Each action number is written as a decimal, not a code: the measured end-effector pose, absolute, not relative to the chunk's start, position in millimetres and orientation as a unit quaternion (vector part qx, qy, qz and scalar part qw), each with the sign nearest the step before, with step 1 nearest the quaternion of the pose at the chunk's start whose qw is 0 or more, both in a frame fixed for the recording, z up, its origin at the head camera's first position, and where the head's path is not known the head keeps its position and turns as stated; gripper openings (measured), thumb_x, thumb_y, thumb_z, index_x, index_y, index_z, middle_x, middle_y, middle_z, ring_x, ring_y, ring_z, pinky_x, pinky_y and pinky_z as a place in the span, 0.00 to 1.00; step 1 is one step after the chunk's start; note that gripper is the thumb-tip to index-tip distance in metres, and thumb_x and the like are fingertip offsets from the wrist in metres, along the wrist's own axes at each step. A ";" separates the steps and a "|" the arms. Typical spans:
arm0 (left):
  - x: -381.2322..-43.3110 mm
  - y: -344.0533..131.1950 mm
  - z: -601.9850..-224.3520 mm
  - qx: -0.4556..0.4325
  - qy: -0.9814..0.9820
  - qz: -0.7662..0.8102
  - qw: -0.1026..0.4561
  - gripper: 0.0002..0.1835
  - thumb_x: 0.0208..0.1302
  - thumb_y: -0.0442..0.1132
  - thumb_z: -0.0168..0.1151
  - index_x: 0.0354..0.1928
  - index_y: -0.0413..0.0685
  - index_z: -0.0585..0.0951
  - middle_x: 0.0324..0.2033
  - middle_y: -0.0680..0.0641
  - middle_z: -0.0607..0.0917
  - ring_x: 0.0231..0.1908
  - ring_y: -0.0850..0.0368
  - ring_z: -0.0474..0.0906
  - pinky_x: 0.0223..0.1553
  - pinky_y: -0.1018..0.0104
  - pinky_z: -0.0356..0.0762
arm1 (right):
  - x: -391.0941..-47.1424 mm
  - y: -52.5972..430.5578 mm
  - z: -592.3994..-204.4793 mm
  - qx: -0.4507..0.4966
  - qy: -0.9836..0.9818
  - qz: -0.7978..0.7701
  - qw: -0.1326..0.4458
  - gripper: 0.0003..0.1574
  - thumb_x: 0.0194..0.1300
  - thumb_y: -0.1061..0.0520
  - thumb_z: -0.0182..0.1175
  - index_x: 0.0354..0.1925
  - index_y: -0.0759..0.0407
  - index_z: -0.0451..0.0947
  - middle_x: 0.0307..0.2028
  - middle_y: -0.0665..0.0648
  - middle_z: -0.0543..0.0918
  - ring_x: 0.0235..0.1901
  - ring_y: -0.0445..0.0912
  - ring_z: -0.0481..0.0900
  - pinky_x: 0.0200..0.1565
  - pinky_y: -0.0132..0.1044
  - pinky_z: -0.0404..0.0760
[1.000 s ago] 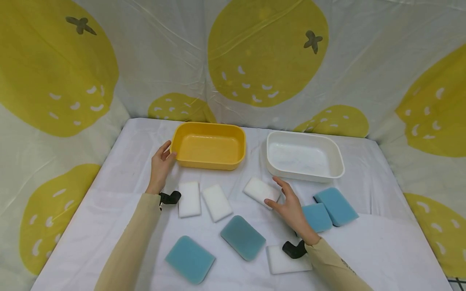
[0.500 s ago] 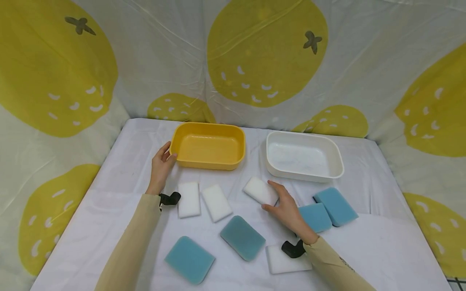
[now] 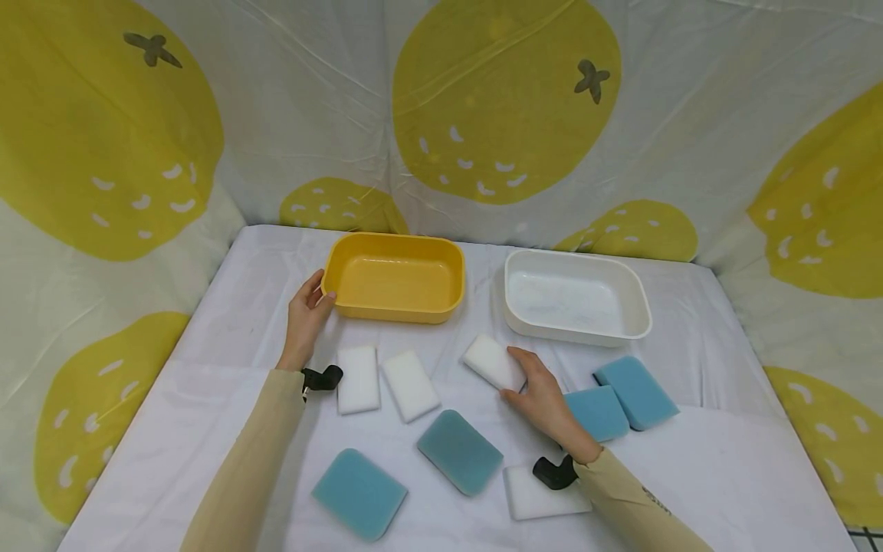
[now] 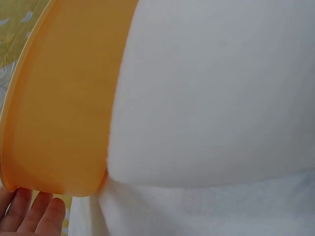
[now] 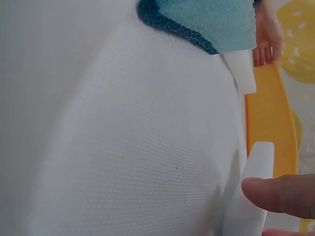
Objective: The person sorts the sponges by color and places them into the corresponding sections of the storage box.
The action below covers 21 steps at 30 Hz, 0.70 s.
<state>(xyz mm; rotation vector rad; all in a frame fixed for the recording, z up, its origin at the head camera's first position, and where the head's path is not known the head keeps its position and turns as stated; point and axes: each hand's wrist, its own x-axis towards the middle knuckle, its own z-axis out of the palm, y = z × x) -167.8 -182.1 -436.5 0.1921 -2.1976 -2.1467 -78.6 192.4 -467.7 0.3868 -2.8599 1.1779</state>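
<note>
My right hand (image 3: 545, 402) grips the right end of a white sponge block (image 3: 488, 360) in front of the white tub (image 3: 624, 328). In the right wrist view the thumb lies on the white sponge (image 5: 248, 209), while part of the far grip is hidden. At the left end of the yellow tub (image 3: 393, 313) is my left hand (image 3: 302, 322), its fingers along the outer wall and the thumb by the front corner. The left wrist view shows relaxed fingertips (image 4: 54, 211) at the tub's edge (image 4: 54, 123). Both tubs have nothing in them.
Two white sponges (image 3: 359, 379) (image 3: 411, 386) lie below the yellow tub. Nearer are two blue sponges (image 3: 461, 452) (image 3: 361, 493) and a white sponge (image 3: 541, 498) under the right wrist. Two overlapping blue sponges (image 3: 638, 392) lie at right. Lemon-patterned cloth (image 3: 310, 115) walls the table.
The right hand has moved slightly left and its thumb and fingers have closed on the white sponge's right end. The left hand stays at the yellow tub.
</note>
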 end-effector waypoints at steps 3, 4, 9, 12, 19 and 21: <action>-167.9 -182.3 -437.2 0.061 -0.710 -0.700 0.032 0.30 0.69 0.28 0.52 0.71 0.35 0.58 0.70 0.40 0.60 0.67 0.47 0.58 0.63 0.65 0.63 | -78.2 192.2 -467.4 0.124 -0.918 0.375 0.013 0.43 0.49 0.71 0.70 0.62 0.74 0.65 0.58 0.72 0.70 0.58 0.65 0.68 0.55 0.58 0.70; -168.0 -182.3 -437.3 0.061 -0.709 -0.702 0.032 0.30 0.69 0.28 0.52 0.71 0.35 0.58 0.70 0.40 0.60 0.67 0.47 0.59 0.63 0.65 0.63 | -78.0 192.2 -467.3 0.124 -0.919 0.374 0.014 0.43 0.49 0.71 0.70 0.62 0.74 0.65 0.58 0.72 0.70 0.58 0.65 0.68 0.55 0.58 0.70; -167.5 -182.3 -436.8 0.061 -0.708 -0.703 0.027 0.31 0.69 0.28 0.52 0.72 0.36 0.57 0.70 0.41 0.59 0.68 0.48 0.58 0.62 0.67 0.63 | -77.2 191.6 -465.6 0.122 -0.920 0.372 0.018 0.42 0.49 0.71 0.71 0.62 0.75 0.66 0.57 0.72 0.71 0.57 0.65 0.69 0.54 0.58 0.71; -167.2 -182.4 -436.7 0.058 -0.710 -0.701 0.026 0.31 0.69 0.29 0.52 0.72 0.36 0.57 0.70 0.41 0.59 0.68 0.47 0.58 0.63 0.66 0.63 | -76.8 191.0 -464.3 0.119 -0.919 0.375 0.016 0.43 0.49 0.70 0.71 0.62 0.73 0.66 0.58 0.71 0.71 0.57 0.64 0.69 0.54 0.58 0.71; -167.5 -182.8 -437.7 0.057 -0.710 -0.701 0.025 0.31 0.69 0.29 0.52 0.72 0.36 0.57 0.70 0.41 0.59 0.68 0.47 0.58 0.63 0.66 0.63 | -77.1 189.3 -461.2 0.129 -0.914 0.384 0.027 0.45 0.47 0.70 0.72 0.63 0.73 0.66 0.59 0.71 0.71 0.57 0.64 0.69 0.55 0.57 0.71; -167.5 -183.1 -438.2 0.055 -0.711 -0.701 0.026 0.31 0.70 0.29 0.52 0.72 0.36 0.57 0.70 0.41 0.59 0.68 0.47 0.58 0.63 0.66 0.63 | -77.3 188.1 -458.8 0.132 -0.913 0.385 0.029 0.45 0.47 0.70 0.72 0.63 0.73 0.66 0.59 0.70 0.71 0.57 0.64 0.70 0.54 0.58 0.71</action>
